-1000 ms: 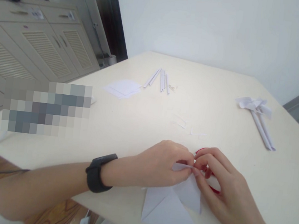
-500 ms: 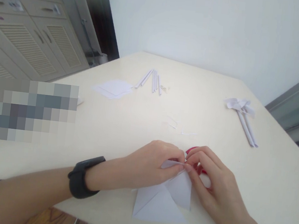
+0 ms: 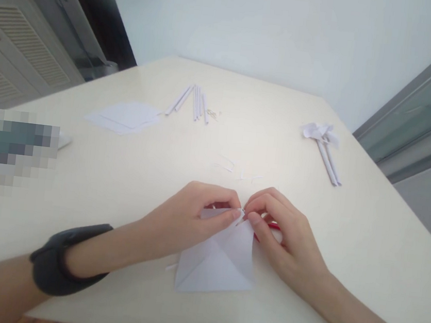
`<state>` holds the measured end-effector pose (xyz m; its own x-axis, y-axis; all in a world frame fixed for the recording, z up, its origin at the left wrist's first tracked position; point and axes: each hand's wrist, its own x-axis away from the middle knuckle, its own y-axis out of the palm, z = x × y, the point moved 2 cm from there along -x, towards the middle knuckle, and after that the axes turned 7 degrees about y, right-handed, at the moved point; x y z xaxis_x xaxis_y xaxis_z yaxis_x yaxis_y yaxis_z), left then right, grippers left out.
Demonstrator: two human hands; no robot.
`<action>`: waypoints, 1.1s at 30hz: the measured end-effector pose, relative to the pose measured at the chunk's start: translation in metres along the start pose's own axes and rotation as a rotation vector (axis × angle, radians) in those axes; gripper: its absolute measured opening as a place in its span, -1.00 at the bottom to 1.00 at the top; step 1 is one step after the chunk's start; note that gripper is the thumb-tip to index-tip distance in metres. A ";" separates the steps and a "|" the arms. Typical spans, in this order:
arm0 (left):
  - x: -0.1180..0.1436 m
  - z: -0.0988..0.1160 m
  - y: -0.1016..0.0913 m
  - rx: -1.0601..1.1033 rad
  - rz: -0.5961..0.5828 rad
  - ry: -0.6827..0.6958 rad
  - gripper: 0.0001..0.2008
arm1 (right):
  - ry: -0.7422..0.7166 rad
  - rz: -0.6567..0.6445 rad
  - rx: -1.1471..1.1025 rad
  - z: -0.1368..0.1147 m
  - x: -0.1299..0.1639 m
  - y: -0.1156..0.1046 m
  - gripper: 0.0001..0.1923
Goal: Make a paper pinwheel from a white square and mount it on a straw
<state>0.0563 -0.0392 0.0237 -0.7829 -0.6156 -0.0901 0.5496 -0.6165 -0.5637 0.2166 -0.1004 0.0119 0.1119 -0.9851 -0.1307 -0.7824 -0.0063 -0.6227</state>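
The white paper sheet [image 3: 216, 257] lies flat on the counter [image 3: 365, 241] right under the hands, already creased along its diagonals, with flaps drawn up toward the far corner. So the folding looks to be partly done: the creases are set, but the flaps are only gathered at one point and nothing yet fastens them there.

The left hand [image 3: 189, 220] has its thumb and forefinger pinched shut on the paper's tip at that far corner, the other fingers curled over the sheet; a dark watch [image 3: 60, 260] sits on the wrist. The right hand [image 3: 284, 237] meets it from the other side, fingertips closed on the same tip, so both hands grip the paper at one spot. Under the right palm something red [image 3: 270, 226] shows, mostly hidden; what it is cannot be told.

Just beyond the fingertips lie small paper scraps [image 3: 234, 168]. Farther off to the right rest two finished paper pinwheels on rolled stems [image 3: 326, 148]. Farther beyond the left hand are loose rolled paper sticks [image 3: 193, 102] and a stack of white sheets [image 3: 125, 116].
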 end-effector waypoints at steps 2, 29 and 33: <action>0.001 0.000 0.000 0.001 -0.016 -0.021 -0.81 | 0.005 0.003 -0.011 0.000 0.000 0.000 -0.89; 0.001 -0.005 0.006 -0.123 -0.052 0.045 -0.77 | -0.076 -0.018 0.133 0.005 0.001 0.005 -0.93; 0.002 -0.004 0.005 -0.123 -0.070 0.042 -0.77 | -0.092 0.002 0.100 0.004 0.002 0.005 -0.92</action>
<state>0.0563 -0.0417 0.0173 -0.8308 -0.5508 -0.0799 0.4557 -0.5907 -0.6660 0.2160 -0.1015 0.0054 0.1702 -0.9650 -0.1994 -0.7185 0.0169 -0.6953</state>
